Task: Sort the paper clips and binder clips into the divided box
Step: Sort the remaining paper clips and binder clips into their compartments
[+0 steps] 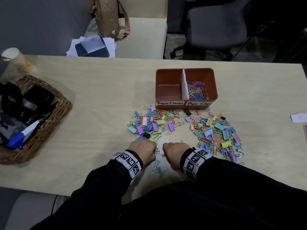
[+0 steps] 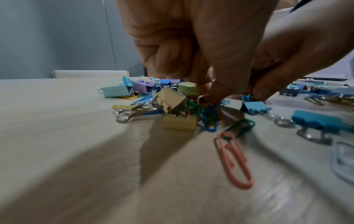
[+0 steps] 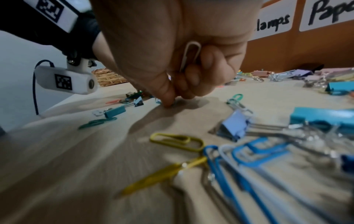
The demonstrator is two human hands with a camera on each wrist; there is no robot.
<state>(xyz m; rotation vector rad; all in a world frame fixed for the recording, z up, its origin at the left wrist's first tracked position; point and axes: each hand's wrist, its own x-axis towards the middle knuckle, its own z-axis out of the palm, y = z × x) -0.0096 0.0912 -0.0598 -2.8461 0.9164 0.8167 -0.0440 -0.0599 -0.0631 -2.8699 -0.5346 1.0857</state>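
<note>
A brown divided box (image 1: 167,70) stands mid-table. Its left compartment (image 1: 168,92), labelled "Paper Clamps", is bare, while the right one holds coloured paper clips (image 1: 197,92). In front of the box lie a left pile (image 1: 149,123) and a right pile (image 1: 219,135) of mixed paper clips and binder clips. My left hand (image 1: 143,149) is at the left pile's near edge, its fingertips (image 2: 212,97) pinching paper clips beside a yellow binder clip (image 2: 172,101). My right hand (image 1: 172,149) is curled round a white paper clip (image 3: 191,54), with a fingertip (image 3: 168,104) pressing on the table.
A wicker basket (image 1: 54,113) of dark items sits at the left, with a paper cup (image 1: 15,58) behind it. A white slip (image 1: 299,117) lies at the right table edge. Blue binder clips (image 1: 158,168) lie between my wrists. A pink paper clip (image 2: 233,160) lies near my left hand.
</note>
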